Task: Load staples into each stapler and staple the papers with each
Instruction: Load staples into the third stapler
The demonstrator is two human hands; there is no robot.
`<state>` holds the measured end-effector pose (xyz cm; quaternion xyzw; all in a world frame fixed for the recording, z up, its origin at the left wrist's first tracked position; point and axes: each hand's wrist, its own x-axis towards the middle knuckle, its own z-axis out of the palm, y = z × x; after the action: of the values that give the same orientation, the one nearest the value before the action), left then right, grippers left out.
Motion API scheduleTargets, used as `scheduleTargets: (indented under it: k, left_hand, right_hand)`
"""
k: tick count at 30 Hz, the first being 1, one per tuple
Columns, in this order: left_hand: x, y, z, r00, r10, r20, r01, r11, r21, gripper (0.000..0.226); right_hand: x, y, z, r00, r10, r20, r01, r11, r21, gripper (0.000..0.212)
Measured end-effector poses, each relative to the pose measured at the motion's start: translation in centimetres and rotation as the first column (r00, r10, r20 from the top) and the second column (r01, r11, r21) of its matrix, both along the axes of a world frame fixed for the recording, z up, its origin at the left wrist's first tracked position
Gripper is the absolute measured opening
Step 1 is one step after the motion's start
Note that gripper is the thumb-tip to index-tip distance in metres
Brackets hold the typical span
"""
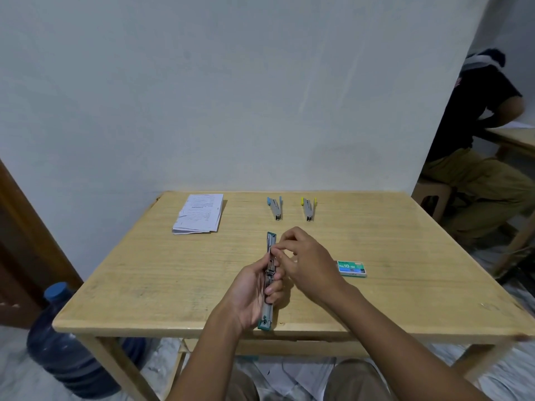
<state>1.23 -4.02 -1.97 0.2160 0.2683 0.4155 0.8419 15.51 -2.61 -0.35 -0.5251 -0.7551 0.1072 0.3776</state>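
1. Teal stapler [269, 273], head view: folded open flat and held just above the tabletop [405, 256], near its front edge. The left hand [254, 293] has its grip wrapped round the middle of the body.
2. Right hand [307, 261]: fingertips are pinched together at the open staple channel. Too small to tell whether a staple strip sits between them, so I can't say what this grip holds.
3. Risk: the strip goes in skewed or upside down and jams. Cause: it's a tiny part, and the fingers cover the channel they are aiming at.
4. Risk: the strip snaps or drops. Cause: the near end of the stapler hangs at the table edge, so loose staples would likely fall to the floor.
5. Risk: the stapler twists in the left grip while the right hand pushes. Cause: it's held in the air, not braced on the wood.
6. Staple box [351, 268] lies just right of the right hand, so a forearm sweep could knock it.
7. Blue stapler [275, 208], yellow stapler [309, 209] and papers [199, 213] lie at the far side, well apart from the hands. I see no hazard there.
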Motion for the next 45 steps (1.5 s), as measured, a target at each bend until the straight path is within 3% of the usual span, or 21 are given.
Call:
scheduleTargets:
  k: [3, 8, 11, 16, 18, 23, 25, 29, 32, 35, 37, 40, 45]
  left_hand:
    - [0.0, -0.1, 0.1, 1.0, 0.003, -0.022, -0.002, 1.0, 0.02, 0.027]
    - [0.0, -0.3, 0.5, 0.999, 0.021, -0.025, -0.02, 1.0, 0.023, 0.029]
    - [0.1, -0.4, 0.4, 0.997, 0.048, -0.054, -0.047, 0.999, 0.018, 0.03]
    - [0.3, -0.1, 0.2, 0.981, 0.183, 0.061, -0.181, 0.982, -0.046, 0.027]
    - [0.5, -0.3, 0.4, 0.964, 0.23, 0.136, -0.225, 0.973, -0.052, 0.022]
    - [0.4, -0.7, 0.7, 0.951, 0.244, 0.191, -0.241, 0.97, -0.039, 0.021]
    - [0.0, -1.0, 0.8, 0.965, 0.199, 0.171, -0.201, 0.98, -0.004, 0.025]
    - [-0.4, -2.8, 1.1, 1.0, 0.007, -0.021, -0.005, 0.994, 0.11, 0.033]
    - [-0.2, -3.9, 1.2, 0.994, -0.06, -0.093, 0.073, 0.987, 0.145, 0.032]
    - [-0.1, -4.4, 1.2, 0.99, -0.095, -0.104, 0.114, 0.973, 0.2, 0.035]
    - [-0.1, -4.7, 1.0, 0.986, -0.121, -0.115, 0.143, 0.967, 0.209, 0.031]
    - [-0.2, -5.0, 1.2, 0.984, -0.13, -0.122, 0.154, 0.965, 0.213, 0.024]
    - [-0.8, -4.9, 1.6, 0.99, -0.077, -0.118, 0.099, 0.976, 0.196, 0.029]
  right_hand:
    - [0.1, -0.3, 0.0, 0.999, -0.008, 0.044, 0.006, 0.998, 0.056, 0.02]
    - [0.8, -1.8, -0.3, 0.992, -0.051, -0.12, 0.053, 0.998, 0.014, 0.022]
    - [1.1, -3.8, -0.1, 0.993, 0.082, -0.087, -0.091, 0.99, -0.109, 0.021]
    - [2.2, -6.0, -0.7, 0.949, 0.31, 0.05, -0.293, 0.931, -0.216, 0.062]
    - [2.5, -6.2, -1.1, 0.931, 0.344, 0.126, -0.317, 0.929, -0.19, 0.064]
    - [2.8, -6.2, -1.8, 0.929, 0.348, 0.125, -0.362, 0.925, 0.115, 0.031]
    - [3.2, -6.2, -1.1, 0.95, 0.309, 0.045, -0.312, 0.936, 0.164, 0.033]
    - [2.8, -5.8, 1.2, 0.913, 0.217, -0.346, -0.204, 0.976, 0.073, 0.025]
    - [2.2, -5.2, 2.0, 0.817, 0.095, -0.569, -0.184, 0.978, -0.1, 0.021]
    - [1.8, -5.0, 1.9, 0.673, 0.006, -0.74, -0.323, 0.902, -0.287, 0.054]
    - [1.3, -5.1, 1.9, 0.526, -0.064, -0.848, -0.463, 0.815, -0.349, 0.063]
    - [0.5, -5.4, 2.4, 0.383, -0.108, -0.918, -0.533, 0.786, -0.314, 0.049]
    - [-0.3, -4.8, 2.6, 0.403, -0.127, -0.906, -0.483, 0.812, -0.328, 0.037]
